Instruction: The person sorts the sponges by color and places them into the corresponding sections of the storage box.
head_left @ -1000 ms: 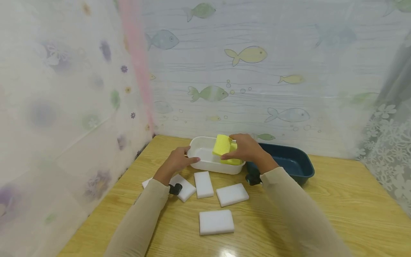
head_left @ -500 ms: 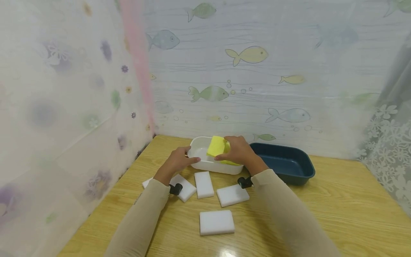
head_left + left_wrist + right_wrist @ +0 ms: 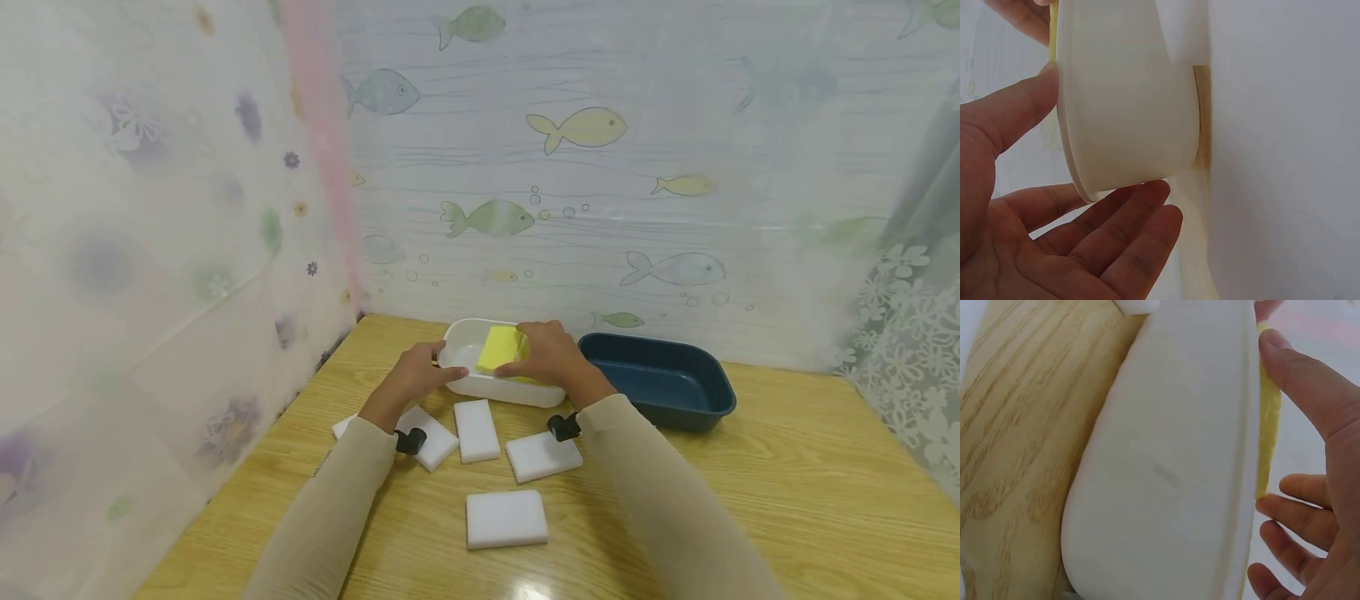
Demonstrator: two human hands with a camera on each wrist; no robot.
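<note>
A yellow sponge is tilted inside the white plastic basin, below the far rim. My right hand pinches it between thumb and fingers; in the right wrist view a strip of the sponge rises above the basin rim. More yellow sponge lies in the basin's right end, mostly hidden under that hand. My left hand grips the basin's left end. In the left wrist view its thumb is on the rim, while the fingers reach round the end wall.
Several white sponge blocks lie on the wooden table in front of the basin, some partly behind the left sleeve. A dark blue basin stands to the right of the white one. Patterned curtains hang behind the table.
My right hand has moved left and slightly down with the yellow sponge, lowering it into the white basin. The left hand stays at the basin's left end.
</note>
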